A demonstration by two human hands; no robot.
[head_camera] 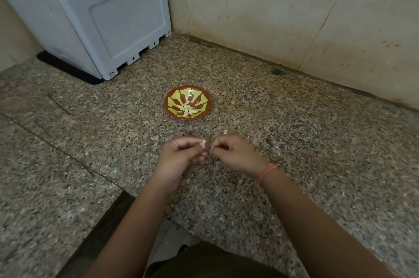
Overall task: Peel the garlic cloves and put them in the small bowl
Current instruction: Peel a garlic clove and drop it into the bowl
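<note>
Both hands work low over the granite counter point(317, 141), close together. The left hand point(181, 156) pinches a garlic clove point(203, 142) at its fingertips. The right hand point(234, 153), with an orange band point(267, 174) on the wrist, has its fingers curled just beside the clove; whether they grip anything I cannot tell. Beyond them sits the bowl point(169, 105), holding peeled cloves point(187, 109). A grey appliance point(90, 16) stands far left by the wall point(249, 5).

A grey plastic bin point(90, 16) stands on the granite counter point(294, 141) by the tiled wall point(249, 5).
</note>
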